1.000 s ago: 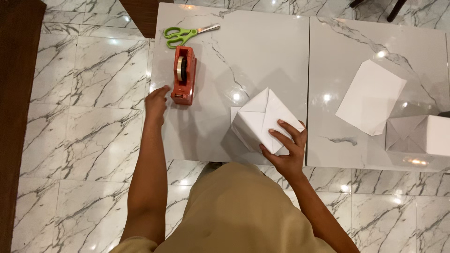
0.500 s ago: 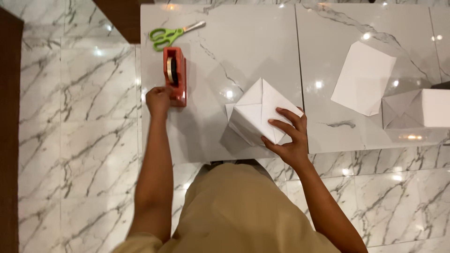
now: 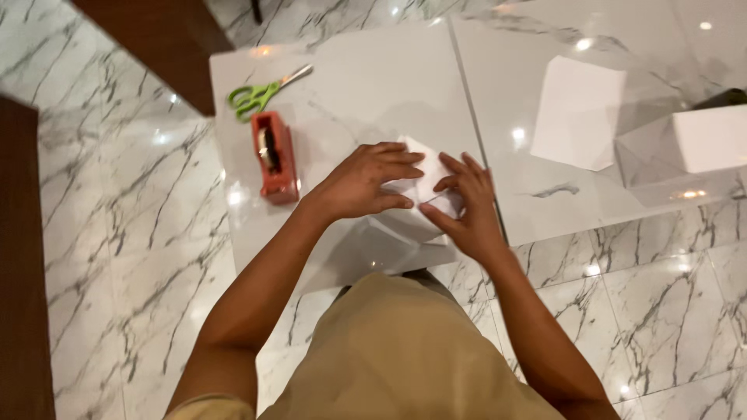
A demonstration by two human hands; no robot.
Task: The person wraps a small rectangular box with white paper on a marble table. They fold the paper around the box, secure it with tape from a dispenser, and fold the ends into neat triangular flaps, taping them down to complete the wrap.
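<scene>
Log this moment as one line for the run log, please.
left hand: flat on white wrapped box | right hand: on same box | red tape dispenser: left of box, untouched | green scissors: behind dispenser

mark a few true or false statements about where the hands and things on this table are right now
1. Both hands rest on the white wrapped box. True.
2. The left hand is holding the scissors. False: the green-handled scissors lie untouched near the table's far corner.
3. The red tape dispenser stands to the left of the box. True.
4. The right hand is on the loose white sheet. False: the white sheet lies apart, untouched, further right.
</scene>
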